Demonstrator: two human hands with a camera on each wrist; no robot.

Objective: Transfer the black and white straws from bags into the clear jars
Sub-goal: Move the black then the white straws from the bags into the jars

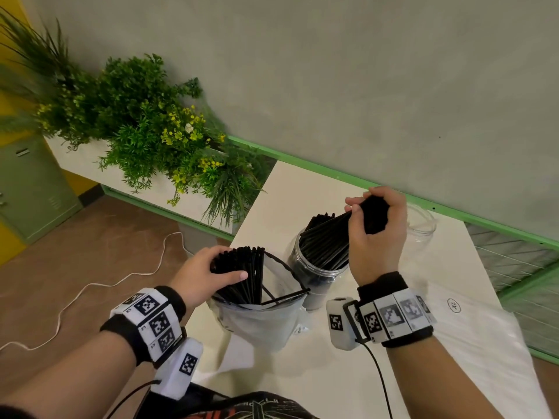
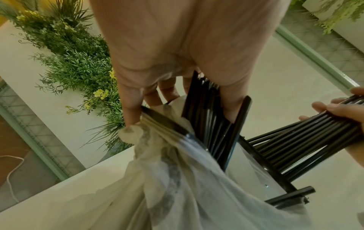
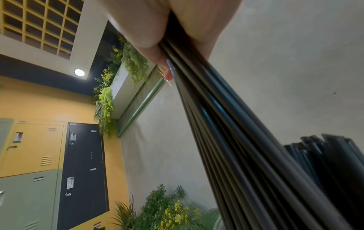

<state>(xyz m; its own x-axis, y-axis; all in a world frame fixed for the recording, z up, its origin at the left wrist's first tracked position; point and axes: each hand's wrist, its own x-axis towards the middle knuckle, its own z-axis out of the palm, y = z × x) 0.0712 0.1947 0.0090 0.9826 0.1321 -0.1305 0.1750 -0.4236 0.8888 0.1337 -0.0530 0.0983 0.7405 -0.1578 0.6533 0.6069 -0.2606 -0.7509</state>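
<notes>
On the white table (image 1: 302, 189) stands a clear plastic bag (image 1: 257, 325) holding several black straws (image 1: 251, 273). My left hand (image 1: 225, 264) grips a cluster of them at the bag's mouth, with my thumb (image 2: 232, 107) pressed on the straws (image 2: 206, 118). One straw lies across the bag's rim. My right hand (image 1: 366, 213) holds the top of a thick, tilted bundle of black straws (image 1: 326, 237) whose lower ends sit inside a clear jar (image 1: 314, 276). The right wrist view shows that bundle (image 3: 226, 124) running down from my right hand (image 3: 167, 46). No white straws are visible.
A second clear jar (image 1: 422, 222) stands empty behind my right hand, near the green rail (image 1: 453, 210) along the wall. A flat white sheet or bag (image 1: 469, 337) covers the table's right side. A planter of green plants (image 1: 145, 128) is off the table's left edge, and a white cable (image 1: 90, 285) lies on the floor.
</notes>
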